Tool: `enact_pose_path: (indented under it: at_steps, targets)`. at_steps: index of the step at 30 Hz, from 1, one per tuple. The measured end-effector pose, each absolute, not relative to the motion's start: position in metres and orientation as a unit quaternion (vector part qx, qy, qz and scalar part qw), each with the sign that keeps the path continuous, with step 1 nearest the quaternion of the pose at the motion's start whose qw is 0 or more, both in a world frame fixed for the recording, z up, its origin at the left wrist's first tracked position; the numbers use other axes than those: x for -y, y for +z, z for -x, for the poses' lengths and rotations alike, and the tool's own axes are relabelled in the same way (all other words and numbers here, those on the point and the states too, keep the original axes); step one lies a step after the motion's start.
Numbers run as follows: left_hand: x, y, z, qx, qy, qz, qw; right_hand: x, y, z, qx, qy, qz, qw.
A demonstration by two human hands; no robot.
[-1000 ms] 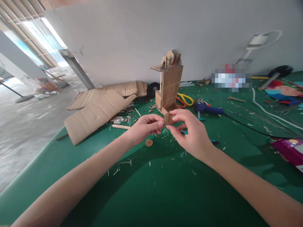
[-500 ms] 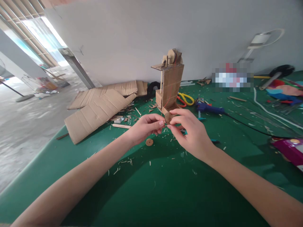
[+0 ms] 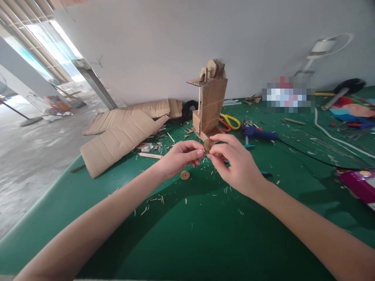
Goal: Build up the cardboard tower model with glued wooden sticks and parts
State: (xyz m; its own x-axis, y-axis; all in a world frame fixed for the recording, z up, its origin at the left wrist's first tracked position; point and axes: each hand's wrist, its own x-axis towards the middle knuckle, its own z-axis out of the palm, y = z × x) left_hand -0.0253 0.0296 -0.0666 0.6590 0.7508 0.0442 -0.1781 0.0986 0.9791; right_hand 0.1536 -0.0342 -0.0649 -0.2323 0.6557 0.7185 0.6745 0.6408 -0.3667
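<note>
A small round cardboard disc (image 3: 208, 145) is pinched in the fingers of my right hand (image 3: 234, 160). Against its left edge, the thumb and forefinger of my left hand (image 3: 183, 156) are closed on something thin, possibly the end of the red wire, too small to make out. The red wire (image 3: 207, 128) runs from the hands up toward a cardboard tower (image 3: 213, 103) with a wheel-like part on its top shelf. Below the hands, a second cardboard disc (image 3: 185, 175) with a hole in its middle lies flat on the green table (image 3: 187, 242).
Cardboard sheets (image 3: 123, 140) lie at the left edge. Yellow-handled scissors (image 3: 233, 121) and a blue glue gun (image 3: 259, 133) with a black cord are right of the tower. A magenta object (image 3: 357, 185) sits far right. Shavings and a wooden stick (image 3: 150, 155) are scattered about.
Both hands stay almost still around the small disc, with only a slight finger shift. The view has moved very slightly.
</note>
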Motion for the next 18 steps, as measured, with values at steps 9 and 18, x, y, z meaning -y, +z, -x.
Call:
enact_pose_path:
  at_steps: [9, 18]
  targets:
    - [-0.0302, -0.0684, 0.0257, -0.241, 0.328, -0.585, 0.701, 0.0330, -0.0684, -0.1539, 0.769, 0.029, 0.422, 0.480]
    - [-0.0292, -0.0674, 0.0253, -0.246, 0.327, -0.582, 0.703, 0.0342, -0.0665, -0.1535, 0.783, 0.005, 0.420, 0.459]
